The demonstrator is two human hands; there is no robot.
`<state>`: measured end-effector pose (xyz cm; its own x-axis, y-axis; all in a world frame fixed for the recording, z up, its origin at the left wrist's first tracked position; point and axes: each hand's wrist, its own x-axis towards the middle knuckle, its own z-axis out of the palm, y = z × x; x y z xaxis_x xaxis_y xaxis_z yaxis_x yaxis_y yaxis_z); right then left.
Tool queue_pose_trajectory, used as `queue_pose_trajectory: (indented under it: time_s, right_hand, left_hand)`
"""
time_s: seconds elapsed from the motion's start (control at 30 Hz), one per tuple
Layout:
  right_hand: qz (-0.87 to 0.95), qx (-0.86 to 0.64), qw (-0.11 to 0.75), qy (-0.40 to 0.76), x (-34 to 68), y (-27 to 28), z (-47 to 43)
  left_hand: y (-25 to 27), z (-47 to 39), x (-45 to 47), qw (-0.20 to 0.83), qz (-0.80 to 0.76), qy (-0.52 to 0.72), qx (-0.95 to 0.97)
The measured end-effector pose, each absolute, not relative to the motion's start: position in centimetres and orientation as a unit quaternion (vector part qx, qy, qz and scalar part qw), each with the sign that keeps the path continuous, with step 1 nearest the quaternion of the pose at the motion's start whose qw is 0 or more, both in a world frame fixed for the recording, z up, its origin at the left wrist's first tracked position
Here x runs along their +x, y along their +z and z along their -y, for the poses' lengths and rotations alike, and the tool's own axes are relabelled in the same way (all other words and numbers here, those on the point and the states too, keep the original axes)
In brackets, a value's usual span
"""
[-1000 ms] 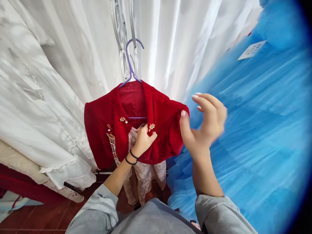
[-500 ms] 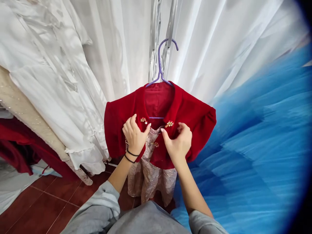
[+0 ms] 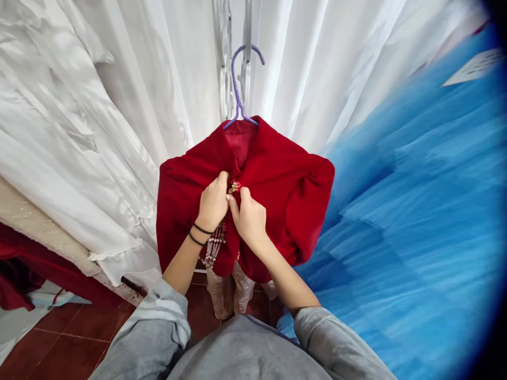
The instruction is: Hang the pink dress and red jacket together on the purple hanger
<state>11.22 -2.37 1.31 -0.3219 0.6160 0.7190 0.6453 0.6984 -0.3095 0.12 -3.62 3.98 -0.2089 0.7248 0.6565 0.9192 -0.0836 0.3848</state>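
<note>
Both your hands meet mid-frame: your left hand (image 3: 212,203) and right hand (image 3: 248,217) each pinch the red cape (image 3: 277,195) at its gold clasp (image 3: 234,186).

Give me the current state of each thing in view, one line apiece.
red cape: hanging on the hanger, front edges pulled together at the neck.
purple hanger: hooked on the metal rail, carrying the cape.
gold clasp: at the neck, pinched between both hands.
left hand: gripping the cape's left front edge.
right hand: gripping the right front edge.
pink dress: hanging beneath the cape, mostly covered.
blue tulle: hanging, bunched at right.
</note>
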Motion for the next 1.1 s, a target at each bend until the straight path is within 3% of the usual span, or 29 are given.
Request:
queue_pose_trajectory:
  time_s: [0.07,0.1,0.23,0.3,0.4,0.53,0.63,0.77,0.83,0.97,1.1]
  right_hand:
    - [0.838,-0.391,0.38,0.018,12.4,0.9,1.4]
    - [0.835,-0.379,0.399,0.019,13.7,1.0,0.9]
    - [0.692,-0.367,0.617,-0.071,20.7,3.4,-3.3]
    - [0.663,-0.357,0.653,-0.077,23.5,4.9,-6.7]
    - [0.706,-0.302,0.638,0.058,25.5,5.2,-11.7]
    - [0.683,-0.324,0.63,0.179,25.8,2.7,-14.2]
    - [0.671,-0.385,0.619,0.134,26.0,2.0,-12.7]
    - [0.672,-0.423,0.604,-0.067,24.4,3.5,-8.5]
    - [0.692,-0.45,0.552,-0.123,22.7,3.9,-6.8]
    - [0.718,-0.479,0.496,-0.099,22.3,3.8,-7.3]
    - [0.734,-0.388,0.555,-0.058,26.0,7.4,-12.3]
  left_hand:
    - [4.4,5.1,-1.1,0.056,0.639,-0.422,-0.641]
    - [4.8,6.1,-2.0,0.059,0.622,-0.447,-0.64]
    - [6.8,8.7,-7.4,0.364,0.587,-0.498,-0.524]
    - [6.9,7.8,-10.4,0.367,0.578,-0.48,-0.548]
    - [5.2,4.8,-13.6,0.268,0.586,-0.492,-0.585]
    - [2.8,3.0,-14.8,0.275,0.614,-0.546,-0.499]
    - [2.9,4.2,-13.1,0.282,0.622,-0.545,-0.486]
    - [2.7,5.3,-7.4,0.37,0.625,-0.531,-0.437]
    - [1.6,5.0,-4.5,0.344,0.671,-0.487,-0.441]
    - [0.4,5.3,-3.9,0.295,0.726,-0.478,-0.397]
    - [4.2,6.8,-10.0,0.374,0.665,-0.46,-0.454]
